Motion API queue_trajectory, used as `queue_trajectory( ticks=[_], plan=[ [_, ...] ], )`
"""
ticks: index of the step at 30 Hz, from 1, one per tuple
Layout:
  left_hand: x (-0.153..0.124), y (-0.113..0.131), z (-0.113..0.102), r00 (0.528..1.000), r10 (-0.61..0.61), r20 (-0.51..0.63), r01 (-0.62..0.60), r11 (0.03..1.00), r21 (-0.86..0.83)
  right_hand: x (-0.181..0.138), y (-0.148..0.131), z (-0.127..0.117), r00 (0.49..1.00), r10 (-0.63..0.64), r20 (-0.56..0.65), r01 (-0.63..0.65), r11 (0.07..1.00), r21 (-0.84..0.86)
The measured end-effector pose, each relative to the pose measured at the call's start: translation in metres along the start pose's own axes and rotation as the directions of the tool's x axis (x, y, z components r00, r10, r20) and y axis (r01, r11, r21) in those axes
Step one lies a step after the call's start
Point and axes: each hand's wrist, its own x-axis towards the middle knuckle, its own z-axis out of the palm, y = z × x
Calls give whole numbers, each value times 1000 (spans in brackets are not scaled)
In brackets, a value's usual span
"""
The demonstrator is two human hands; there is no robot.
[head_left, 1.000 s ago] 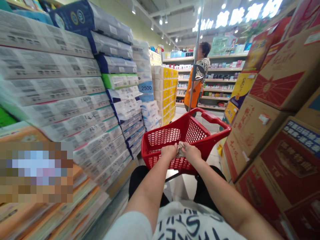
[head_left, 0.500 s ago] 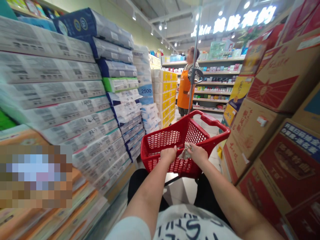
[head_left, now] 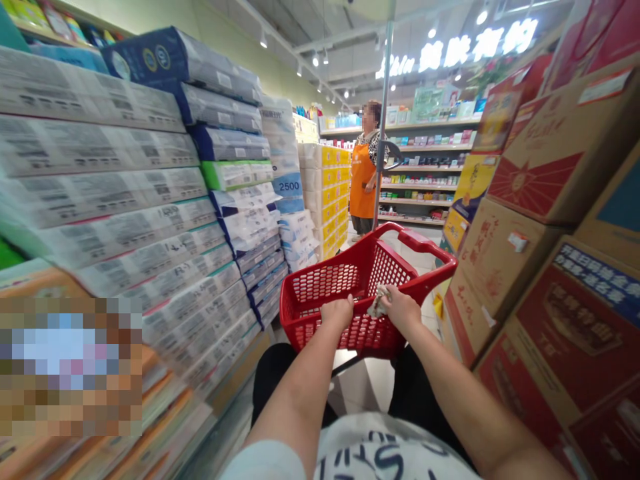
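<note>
A red plastic shopping cart [head_left: 367,337] stands sideways in front of me, its mesh basket showing no goods inside. My left hand [head_left: 338,311] is closed over the near rim of the basket, thumb toward the inside. Just to its right, my right hand [head_left: 405,312] pinches a crumpled, pale, stained cloth [head_left: 379,303] against that same rim. The cloth hangs partly over the basket's near side. The cart's push handle [head_left: 425,241] lies beyond my right hand, with neither hand on it.
Wrapped paper packs [head_left: 100,180] rise in tall stacks on the left. Cardboard cartons [head_left: 545,157] are piled along the right. Past the cart, a person in an orange apron [head_left: 364,177] stands by a glass door's upright handle [head_left: 391,155]. Stocked shelves [head_left: 425,167] line the back.
My right hand has slid slightly right along the rim with the cloth, widening the gap to my left hand. My left hand keeps its place. The view has shifted a little.
</note>
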Motion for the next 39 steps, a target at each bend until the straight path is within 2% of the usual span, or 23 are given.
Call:
queue_trajectory(
  ticks=[5, 10, 15, 21, 27, 39],
  plan=[
    [-1, 3, -1, 1000, 27, 12, -27, 999, -26, -1, -1, 2, 1000, -9, 18, 9, 1000, -12],
    [-2, 5, -4, 1000, -14, 28, 15, 1000, -27, 2, -2, 1, 1000, 11, -10, -11, 1000, -8],
    [-2, 4, -5, 999, 34, 41, -33, 999, -7, 3, 1, 1, 1000, -15, 22, 15, 1000, -2],
    [-2, 3, -4, 999, 20, 33, -20, 1000, -17, 3, 12, -1, 999, 19, -50, -19, 1000, 18],
    [-3, 2, -4, 999, 42, 24, -42, 999, -25, 3, 15, -4, 999, 15, -35, -14, 999, 29],
    [-4, 4, -6, 999, 21, 28, -20, 999, -28, -5, 22, 1, 992, 29, -119, -19, 996, 85]
  ],
)
